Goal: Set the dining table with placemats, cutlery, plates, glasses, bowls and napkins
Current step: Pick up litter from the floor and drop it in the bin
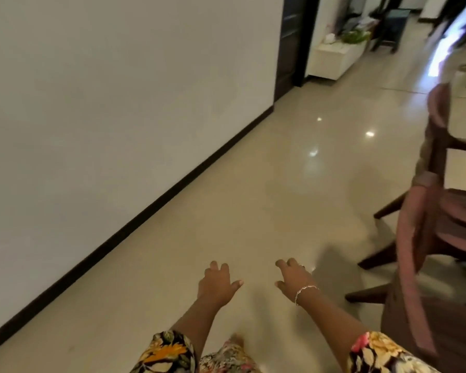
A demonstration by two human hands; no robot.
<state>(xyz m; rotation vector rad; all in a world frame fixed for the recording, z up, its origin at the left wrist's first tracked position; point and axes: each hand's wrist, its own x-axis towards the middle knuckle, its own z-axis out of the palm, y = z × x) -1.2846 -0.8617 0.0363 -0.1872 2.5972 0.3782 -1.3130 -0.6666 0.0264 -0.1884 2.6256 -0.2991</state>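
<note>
Floral sleeves (167,354) frame the left hand (218,284) and right hand (296,278), both loosely spread, empty. No tableware shows. Chair legs (377,258) splay at three o'clock; a foot could catch there.

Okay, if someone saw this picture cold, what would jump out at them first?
The left hand and right hand reach forward, empty, over the glossy floor at bottom centre. A big pale wall fills the left side, and dark wooden chairs stand along the right edge.
</note>
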